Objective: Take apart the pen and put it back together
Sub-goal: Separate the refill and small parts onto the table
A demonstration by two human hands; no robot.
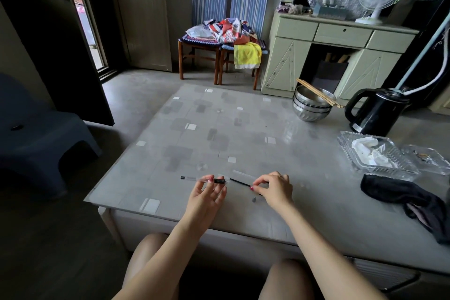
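Observation:
My left hand [207, 196] grips the clear pen barrel [194, 178] by its black ribbed grip; the barrel lies level and its dark end points left. My right hand [274, 189] pinches the thin black refill [239, 183], whose free end points left toward the barrel's open end, a small gap apart. The small grey pen tip [254, 199] lies on the table just below my right hand. A clear pen cap [243, 174] lies on the table just beyond the refill.
The low table [219, 134] has a grey patterned top. At the right are stacked steel bowls [311, 107] with chopsticks, a black kettle [376, 111], a clear plastic tray [375, 156] with tissue, and a dark cloth [409, 200]. A dark stool [41, 139] stands at the left.

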